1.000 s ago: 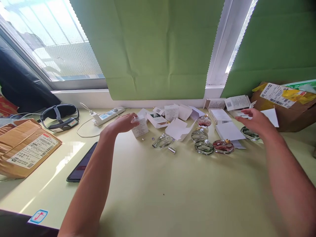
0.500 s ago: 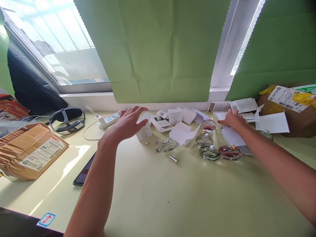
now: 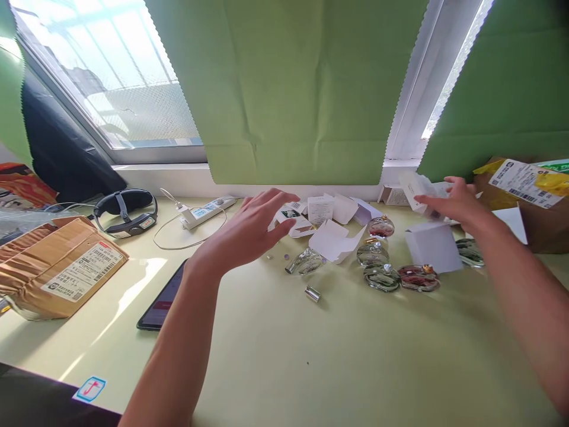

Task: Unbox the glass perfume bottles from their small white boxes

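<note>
The person's right hand (image 3: pixel 453 204) is gripping a small white carton (image 3: pixel 415 188), fingers closed around it, lifting it above the pale green table (image 3: pixel 311 356) near the window ledge. The left hand (image 3: pixel 251 228) is hovering with fingers spread and holding nothing, just over a cluster of opened white boxes (image 3: pixel 331 237). Round glass perfume bottles (image 3: pixel 382 276) are lying between the two hands, and a loose silver cap (image 3: pixel 313 293) is resting nearby. A phone (image 3: pixel 162 296) is lying beside the left forearm.

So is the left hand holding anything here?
No, the left hand hovers open with fingers spread above the small white boxes, gripping nothing.
</note>
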A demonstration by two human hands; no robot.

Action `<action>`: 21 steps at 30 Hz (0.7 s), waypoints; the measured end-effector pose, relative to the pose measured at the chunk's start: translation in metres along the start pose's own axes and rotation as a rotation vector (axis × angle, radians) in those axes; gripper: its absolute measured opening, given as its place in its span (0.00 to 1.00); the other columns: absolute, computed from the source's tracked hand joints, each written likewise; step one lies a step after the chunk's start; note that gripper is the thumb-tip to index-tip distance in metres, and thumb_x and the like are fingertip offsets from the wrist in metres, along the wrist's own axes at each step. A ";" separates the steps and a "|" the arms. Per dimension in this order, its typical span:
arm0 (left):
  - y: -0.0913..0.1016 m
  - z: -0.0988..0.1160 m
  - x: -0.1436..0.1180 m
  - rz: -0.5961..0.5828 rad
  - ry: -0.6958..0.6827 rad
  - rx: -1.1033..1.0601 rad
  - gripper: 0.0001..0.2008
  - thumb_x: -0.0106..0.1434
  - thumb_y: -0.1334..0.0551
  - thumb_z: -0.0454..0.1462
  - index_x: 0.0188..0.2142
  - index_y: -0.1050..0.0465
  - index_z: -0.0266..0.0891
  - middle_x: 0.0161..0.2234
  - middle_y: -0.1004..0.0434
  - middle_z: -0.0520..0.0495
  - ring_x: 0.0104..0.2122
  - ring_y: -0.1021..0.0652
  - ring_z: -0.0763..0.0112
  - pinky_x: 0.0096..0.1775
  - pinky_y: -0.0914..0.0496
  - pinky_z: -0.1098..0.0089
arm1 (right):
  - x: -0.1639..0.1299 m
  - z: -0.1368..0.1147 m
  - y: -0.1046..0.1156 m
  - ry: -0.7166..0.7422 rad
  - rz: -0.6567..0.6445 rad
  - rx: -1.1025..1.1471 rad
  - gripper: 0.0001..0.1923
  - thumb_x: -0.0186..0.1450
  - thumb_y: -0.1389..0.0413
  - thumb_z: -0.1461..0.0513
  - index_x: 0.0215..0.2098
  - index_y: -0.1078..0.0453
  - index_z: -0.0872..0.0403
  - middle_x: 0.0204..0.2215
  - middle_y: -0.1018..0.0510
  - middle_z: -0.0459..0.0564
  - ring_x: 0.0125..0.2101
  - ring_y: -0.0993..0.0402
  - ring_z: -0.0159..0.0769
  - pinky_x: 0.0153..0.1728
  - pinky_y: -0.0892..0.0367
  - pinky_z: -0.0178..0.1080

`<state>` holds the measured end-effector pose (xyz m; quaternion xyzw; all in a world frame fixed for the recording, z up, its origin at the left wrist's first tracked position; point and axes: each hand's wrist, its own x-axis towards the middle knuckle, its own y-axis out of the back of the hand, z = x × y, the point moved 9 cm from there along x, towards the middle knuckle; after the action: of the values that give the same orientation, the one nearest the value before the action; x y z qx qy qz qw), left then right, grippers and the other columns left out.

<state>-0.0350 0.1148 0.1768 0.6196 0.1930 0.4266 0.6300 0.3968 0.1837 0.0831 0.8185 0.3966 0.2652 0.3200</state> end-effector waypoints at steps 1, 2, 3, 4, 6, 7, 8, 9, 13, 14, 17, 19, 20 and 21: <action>0.002 0.006 -0.002 -0.006 -0.017 -0.023 0.19 0.74 0.50 0.47 0.61 0.38 0.50 0.60 0.32 0.49 0.56 0.29 0.60 0.57 0.36 0.59 | -0.011 -0.004 0.008 0.015 -0.021 0.112 0.52 0.56 0.37 0.42 0.68 0.51 0.56 0.64 0.42 0.73 0.58 0.34 0.54 0.48 0.31 0.50; 0.003 0.013 -0.004 -0.020 -0.038 -0.050 0.19 0.74 0.50 0.48 0.60 0.37 0.50 0.59 0.31 0.49 0.55 0.28 0.61 0.55 0.34 0.61 | -0.023 -0.009 0.014 0.044 -0.056 0.219 0.46 0.61 0.42 0.42 0.69 0.52 0.51 0.64 0.38 0.66 0.57 0.31 0.48 0.47 0.29 0.47; 0.002 0.021 -0.005 -0.041 -0.066 -0.076 0.18 0.74 0.50 0.48 0.60 0.37 0.50 0.58 0.30 0.49 0.54 0.27 0.63 0.53 0.33 0.62 | -0.037 -0.016 0.018 0.080 -0.103 0.330 0.39 0.64 0.46 0.44 0.68 0.50 0.47 0.63 0.34 0.60 0.56 0.29 0.44 0.46 0.28 0.44; 0.000 0.030 -0.007 -0.067 -0.100 -0.101 0.18 0.74 0.49 0.48 0.59 0.36 0.50 0.57 0.29 0.49 0.52 0.26 0.64 0.52 0.32 0.63 | -0.052 -0.024 0.021 0.116 -0.145 0.448 0.32 0.66 0.49 0.45 0.65 0.45 0.44 0.61 0.30 0.55 0.56 0.29 0.41 0.45 0.27 0.42; -0.012 0.049 -0.013 -0.147 -0.174 -0.140 0.17 0.74 0.48 0.46 0.59 0.35 0.49 0.55 0.27 0.48 0.50 0.24 0.65 0.50 0.31 0.65 | -0.083 -0.038 0.025 0.162 -0.220 0.841 0.23 0.66 0.48 0.49 0.58 0.34 0.43 0.61 0.29 0.50 0.59 0.31 0.41 0.47 0.26 0.42; -0.024 0.058 -0.018 -0.206 -0.210 -0.150 0.16 0.74 0.47 0.44 0.59 0.35 0.48 0.54 0.26 0.48 0.49 0.24 0.65 0.49 0.31 0.65 | -0.098 -0.042 0.026 0.154 -0.249 1.049 0.20 0.66 0.46 0.51 0.54 0.30 0.43 0.61 0.28 0.48 0.60 0.32 0.42 0.48 0.26 0.43; -0.039 0.066 -0.025 -0.274 -0.238 -0.152 0.16 0.73 0.46 0.43 0.59 0.35 0.47 0.53 0.25 0.47 0.47 0.23 0.65 0.47 0.30 0.66 | -0.112 -0.044 0.023 0.121 -0.292 1.212 0.18 0.65 0.45 0.52 0.52 0.28 0.42 0.60 0.27 0.47 0.60 0.32 0.44 0.47 0.25 0.45; -0.059 0.072 -0.033 -0.360 -0.264 -0.145 0.16 0.72 0.44 0.41 0.58 0.34 0.46 0.53 0.25 0.46 0.46 0.22 0.64 0.44 0.29 0.66 | -0.126 -0.045 0.016 0.072 -0.351 1.330 0.17 0.65 0.45 0.51 0.51 0.26 0.42 0.59 0.26 0.46 0.59 0.30 0.46 0.44 0.23 0.46; -0.128 0.071 -0.065 -0.465 -0.279 -0.066 0.19 0.66 0.39 0.34 0.57 0.33 0.42 0.54 0.28 0.41 0.36 0.19 0.62 0.36 0.28 0.64 | -0.179 -0.048 -0.028 -0.104 -0.674 1.547 0.21 0.64 0.48 0.48 0.52 0.25 0.39 0.52 0.19 0.49 0.47 0.21 0.53 0.32 0.22 0.50; -0.139 0.067 -0.069 -0.440 -0.270 -0.072 0.18 0.67 0.41 0.33 0.56 0.33 0.42 0.55 0.28 0.40 0.37 0.19 0.62 0.36 0.28 0.64 | -0.190 -0.048 -0.038 -0.125 -0.742 1.577 0.22 0.63 0.47 0.47 0.52 0.25 0.38 0.51 0.18 0.49 0.45 0.20 0.54 0.31 0.22 0.50; -0.161 0.056 -0.077 -0.383 -0.239 -0.101 0.17 0.71 0.50 0.33 0.56 0.35 0.43 0.55 0.30 0.40 0.39 0.20 0.63 0.38 0.27 0.63 | -0.214 -0.045 -0.065 -0.165 -0.899 1.617 0.21 0.61 0.45 0.48 0.51 0.24 0.37 0.48 0.17 0.47 0.44 0.19 0.56 0.31 0.23 0.51; -0.168 0.053 -0.076 -0.339 -0.209 -0.150 0.18 0.72 0.54 0.33 0.58 0.37 0.44 0.55 0.30 0.40 0.42 0.21 0.61 0.42 0.26 0.61 | -0.227 -0.042 -0.080 -0.171 -1.018 1.568 0.20 0.62 0.45 0.48 0.49 0.23 0.38 0.47 0.16 0.47 0.45 0.19 0.56 0.34 0.23 0.51; -0.170 0.054 -0.073 -0.314 -0.198 -0.189 0.19 0.73 0.54 0.34 0.59 0.38 0.44 0.56 0.30 0.40 0.45 0.22 0.60 0.45 0.26 0.59 | -0.234 -0.039 -0.087 -0.169 -1.091 1.511 0.20 0.62 0.46 0.47 0.49 0.23 0.39 0.46 0.16 0.47 0.45 0.19 0.56 0.35 0.24 0.51; -0.173 0.056 -0.070 -0.290 -0.189 -0.241 0.19 0.73 0.55 0.35 0.60 0.38 0.43 0.57 0.31 0.39 0.49 0.23 0.58 0.48 0.27 0.56 | -0.241 -0.035 -0.094 -0.166 -1.167 1.436 0.20 0.62 0.46 0.45 0.48 0.22 0.40 0.45 0.15 0.47 0.45 0.19 0.55 0.36 0.24 0.51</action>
<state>0.0211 0.0488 0.0026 0.5426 0.1678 0.2916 0.7696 0.1962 0.0422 -0.0066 0.5077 0.7905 -0.3062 -0.1536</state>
